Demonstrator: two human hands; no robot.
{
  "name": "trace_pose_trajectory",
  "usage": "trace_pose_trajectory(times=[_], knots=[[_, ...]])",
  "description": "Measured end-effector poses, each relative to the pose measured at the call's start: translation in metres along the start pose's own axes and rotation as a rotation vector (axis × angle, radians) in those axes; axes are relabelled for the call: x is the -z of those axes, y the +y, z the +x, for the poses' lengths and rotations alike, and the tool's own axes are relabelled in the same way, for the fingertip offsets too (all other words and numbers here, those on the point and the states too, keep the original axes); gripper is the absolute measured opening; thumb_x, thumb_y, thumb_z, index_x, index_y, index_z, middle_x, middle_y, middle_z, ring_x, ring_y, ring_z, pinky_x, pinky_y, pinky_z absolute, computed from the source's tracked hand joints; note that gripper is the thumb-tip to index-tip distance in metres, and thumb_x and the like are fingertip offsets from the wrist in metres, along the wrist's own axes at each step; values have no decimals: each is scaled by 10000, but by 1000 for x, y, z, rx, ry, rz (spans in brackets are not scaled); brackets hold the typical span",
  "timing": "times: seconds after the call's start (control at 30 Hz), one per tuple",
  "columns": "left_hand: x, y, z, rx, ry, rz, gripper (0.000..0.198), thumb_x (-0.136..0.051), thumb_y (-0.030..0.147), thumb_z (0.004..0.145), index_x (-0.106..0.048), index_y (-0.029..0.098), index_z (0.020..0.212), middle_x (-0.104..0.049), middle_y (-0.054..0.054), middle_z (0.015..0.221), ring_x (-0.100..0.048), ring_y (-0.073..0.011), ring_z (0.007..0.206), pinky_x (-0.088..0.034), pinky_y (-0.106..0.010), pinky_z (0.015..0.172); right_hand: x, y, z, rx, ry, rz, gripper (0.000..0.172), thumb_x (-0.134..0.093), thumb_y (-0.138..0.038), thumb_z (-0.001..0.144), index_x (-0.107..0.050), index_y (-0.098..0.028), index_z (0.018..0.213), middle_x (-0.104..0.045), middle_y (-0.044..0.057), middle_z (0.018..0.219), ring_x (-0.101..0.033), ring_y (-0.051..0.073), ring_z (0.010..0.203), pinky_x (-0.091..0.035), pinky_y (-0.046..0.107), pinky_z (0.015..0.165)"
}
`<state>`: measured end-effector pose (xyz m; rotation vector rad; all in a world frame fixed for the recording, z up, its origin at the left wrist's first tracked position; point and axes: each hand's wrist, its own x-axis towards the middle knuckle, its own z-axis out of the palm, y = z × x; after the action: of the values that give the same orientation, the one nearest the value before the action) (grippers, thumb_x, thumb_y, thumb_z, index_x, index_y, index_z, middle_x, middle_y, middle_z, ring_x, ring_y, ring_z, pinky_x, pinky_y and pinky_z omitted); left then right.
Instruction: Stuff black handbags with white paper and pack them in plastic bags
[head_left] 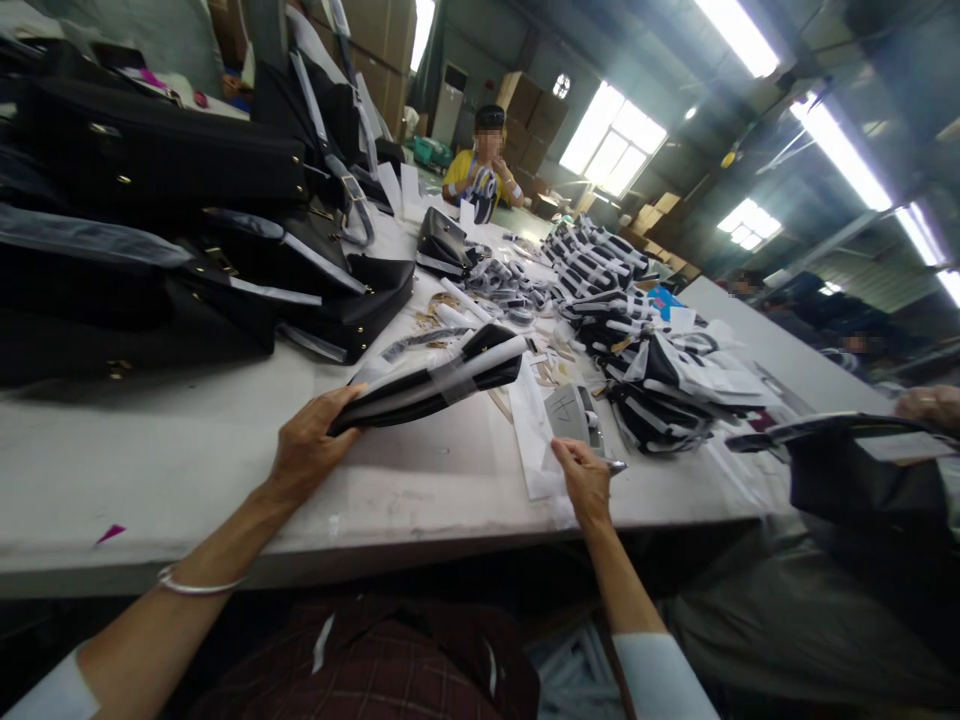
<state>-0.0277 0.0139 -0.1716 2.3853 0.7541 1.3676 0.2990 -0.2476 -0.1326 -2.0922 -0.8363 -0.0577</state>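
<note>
Above the worktop [225, 462], the left hand [315, 437] has its fingers clamped round a wrapped black bag [401, 396]. Right hand [587, 484]: fingers narrowed beside the grey tape dispenser [567, 412], contents indeterminable. Taping appears underway; next move calls for a clean strip.

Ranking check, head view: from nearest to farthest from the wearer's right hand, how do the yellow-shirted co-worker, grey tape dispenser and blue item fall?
From the right hand:
1. Grey tape dispenser: just beyond it.
2. Blue item: farther off, to the right.
3. Yellow-shirted co-worker: in the background, to the left.
</note>
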Motion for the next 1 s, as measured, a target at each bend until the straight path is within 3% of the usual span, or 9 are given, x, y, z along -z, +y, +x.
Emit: trace_pose_trajectory(times=[0.13, 0.3, 0.37, 0.47, 0.57, 0.63, 0.8, 0.9, 1.0], knots=[[0, 1, 1, 40, 2, -22, 424, -603, 327, 891, -583, 228, 1303, -693, -74, 1237, -665, -260, 1127, -526, -412, 1016, -15, -50, -36, 81, -96, 168, 266, -640, -455, 845, -728, -217, 765, -748, 94, 1032, -668, 252, 999, -478, 405, 952], [0, 0, 1, 107, 13, -37, 436, -608, 351, 888, -579, 212, 1300, -684, -78, 1256, -651, -250, 1154, -503, -408, 1045, -50, -80, -89, 187, -613, 220, 148, -718, -361, 807, -749, -255, 709, -764, 43, 914, -697, 231, 923, -507, 376, 908], [0, -2, 1, 132, 21, -48, 436, -610, 354, 884, -583, 209, 1294, -687, -77, 1250, -652, -247, 1154, -501, -404, 1048, -57, -78, -84, 159, -610, 192, 176, -699, -383, 825, -754, -252, 721, -766, 47, 914, -699, 235, 927, -510, 381, 912], [0, -3, 1, 141, 42, -67, 447, -620, 361, 877, -585, 202, 1292, -688, -82, 1248, -659, -247, 1142, -508, -398, 1039, -66, -67, -54, 78, -348, 80, 310, -566, -444, 911, -764, -207, 931, -734, 116, 1130, -653, 275, 1117, -459, 441, 1027], [0, -2, 1, 150, 50, -87, 446, -622, 358, 879, -582, 201, 1294, -684, -83, 1253, -654, -242, 1147, -505, -396, 1043, -91, -57, -40, 35, -259, -164, 536, -511, -474, 929, -647, -76, 1261, -565, 242, 1390, -449, 378, 1373, -302, 583, 1137], [1, -1, 1, 159, 60, -102, 438, -625, 351, 880, -584, 200, 1289, -683, -81, 1249, -652, -236, 1149, -502, -385, 1043, -115, -56, -53, 89, -332, -305, 660, -533, -490, 920, -540, -8, 1371, -448, 293, 1473, -334, 424, 1435, -245, 636, 1143], [2, 0, 2, 177, 86, -118, 422, -620, 316, 886, -585, 205, 1292, -690, -69, 1225, -667, -226, 1117, -525, -368, 1015, -161, -86, -94, 607, -615, -372, 776, -524, -533, 943, -345, -41, 1516, -293, 221, 1588, -201, 331, 1506, -134, 552, 1219], [2, 1, 3, 152, 102, -114, 423, -629, 303, 890, -581, 209, 1299, -689, -70, 1227, -661, -229, 1128, -522, -378, 1023, -176, -112, -66, 794, -793, -319, 803, -534, -589, 927, -306, -134, 1548, -296, 153, 1606, -214, 292, 1507, -120, 522, 1232], [2, 0, 2, 93, 95, -92, 427, -647, 282, 885, -581, 211, 1300, -688, -74, 1222, -658, -231, 1127, -527, -378, 1015, -187, -122, -17, 811, -802, -313, 688, -580, -537, 919, -438, -167, 1482, -442, 147, 1532, -341, 313, 1451, -214, 522, 1205]])
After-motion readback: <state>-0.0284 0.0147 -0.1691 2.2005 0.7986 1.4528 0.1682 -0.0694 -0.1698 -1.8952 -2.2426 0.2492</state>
